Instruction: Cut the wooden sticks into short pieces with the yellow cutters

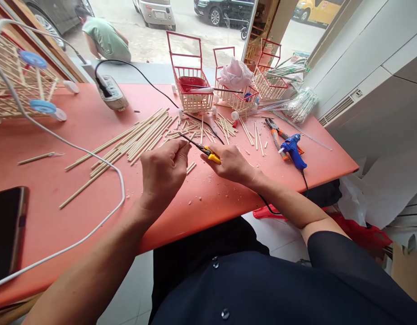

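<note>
My left hand (pixel 164 169) is closed in a pinch over the orange table (pixel 42 189), its fingertips at a thin wooden stick (pixel 191 137). My right hand (pixel 230 163) grips yellow-handled cutters (pixel 203 149) whose black jaws point left towards that stick. Many long wooden sticks (pixel 133 140) lie fanned out just beyond both hands, with short offcuts (pixel 191 168) between them.
Small stick-built carts (pixel 191 85) stand at the table's far edge. A blue glue gun (pixel 292 151) and orange pliers (pixel 274 131) lie to the right. A phone (pixel 7 230) and white cable (pixel 93 153) are at left, a power strip (pixel 111 92) behind. A person crouches outside.
</note>
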Demonstrator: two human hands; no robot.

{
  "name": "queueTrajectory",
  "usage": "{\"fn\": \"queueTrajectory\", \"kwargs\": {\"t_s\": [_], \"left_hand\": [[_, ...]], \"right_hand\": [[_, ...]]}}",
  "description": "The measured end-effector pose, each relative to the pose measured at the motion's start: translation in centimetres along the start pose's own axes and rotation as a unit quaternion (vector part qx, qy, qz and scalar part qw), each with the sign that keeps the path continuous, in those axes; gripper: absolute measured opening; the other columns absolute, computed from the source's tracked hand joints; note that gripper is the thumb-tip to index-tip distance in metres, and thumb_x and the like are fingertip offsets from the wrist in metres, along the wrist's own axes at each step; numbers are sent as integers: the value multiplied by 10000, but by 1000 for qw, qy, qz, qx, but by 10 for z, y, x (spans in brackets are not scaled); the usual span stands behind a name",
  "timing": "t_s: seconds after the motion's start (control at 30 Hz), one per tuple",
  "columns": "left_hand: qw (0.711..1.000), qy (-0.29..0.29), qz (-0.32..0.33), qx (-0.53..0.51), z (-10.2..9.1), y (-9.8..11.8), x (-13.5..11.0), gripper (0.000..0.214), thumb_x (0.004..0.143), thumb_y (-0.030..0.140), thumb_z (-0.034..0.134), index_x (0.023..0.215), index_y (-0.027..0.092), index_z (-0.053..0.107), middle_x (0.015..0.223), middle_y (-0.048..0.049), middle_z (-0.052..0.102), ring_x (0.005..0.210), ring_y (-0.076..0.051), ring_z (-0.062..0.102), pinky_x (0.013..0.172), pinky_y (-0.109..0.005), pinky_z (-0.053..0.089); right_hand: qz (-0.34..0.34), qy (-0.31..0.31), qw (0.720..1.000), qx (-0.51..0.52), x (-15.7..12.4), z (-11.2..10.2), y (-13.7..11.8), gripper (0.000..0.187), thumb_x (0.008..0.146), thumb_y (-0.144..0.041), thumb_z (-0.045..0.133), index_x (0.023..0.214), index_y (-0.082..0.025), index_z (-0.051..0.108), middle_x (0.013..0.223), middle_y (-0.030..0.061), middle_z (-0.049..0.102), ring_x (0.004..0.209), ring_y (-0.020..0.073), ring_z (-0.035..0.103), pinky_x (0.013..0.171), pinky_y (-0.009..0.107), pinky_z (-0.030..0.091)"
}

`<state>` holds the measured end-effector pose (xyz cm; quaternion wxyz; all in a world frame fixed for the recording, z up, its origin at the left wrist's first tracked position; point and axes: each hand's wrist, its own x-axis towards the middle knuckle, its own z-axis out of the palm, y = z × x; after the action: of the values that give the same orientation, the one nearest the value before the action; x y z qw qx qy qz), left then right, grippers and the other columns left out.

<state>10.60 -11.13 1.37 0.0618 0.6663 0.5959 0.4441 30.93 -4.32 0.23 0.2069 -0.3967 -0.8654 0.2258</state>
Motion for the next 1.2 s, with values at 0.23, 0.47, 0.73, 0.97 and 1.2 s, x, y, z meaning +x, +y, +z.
{"fn": "queueTrajectory", "kwargs": {"t_s": [0.23,0.47,0.73,0.97,1.2], "left_hand": [[999,-27,-32,-33,0,1,4,309,1047,294,604,739,268,595,609,10,629,600,-186,582,702,-334,456],[994,-42,-63,-77,-3,11,4,307,1043,292,594,739,269,625,578,13,623,577,-179,576,686,-332,476],[952,-90,-139,-256,-4,11,9,224,1001,348,675,805,239,691,528,37,526,469,-141,497,546,-304,433],[896,-120,-198,-379,-3,9,15,298,913,431,841,760,217,700,523,42,480,440,-117,446,472,-287,387],[878,-137,-214,-406,-2,5,14,339,898,485,888,771,206,743,518,39,470,448,-117,429,457,-288,378]], "right_hand": [[25,-109,988,107,5,-20,-4,602,1080,-804,528,944,-221,592,913,32,648,876,196,582,824,322,386],[33,-128,975,177,1,-22,-1,691,1032,-898,541,936,-217,613,898,26,663,883,198,614,818,315,418],[29,-104,984,140,1,-22,0,654,1031,-862,558,969,-214,626,867,8,638,862,191,586,809,321,391],[18,-93,986,134,1,-22,-2,635,1023,-848,547,890,-228,571,805,-1,587,831,183,549,783,322,349],[20,-84,990,115,-1,-21,-2,655,1019,-857,534,812,-237,506,760,-12,547,792,168,513,756,324,311]]}}
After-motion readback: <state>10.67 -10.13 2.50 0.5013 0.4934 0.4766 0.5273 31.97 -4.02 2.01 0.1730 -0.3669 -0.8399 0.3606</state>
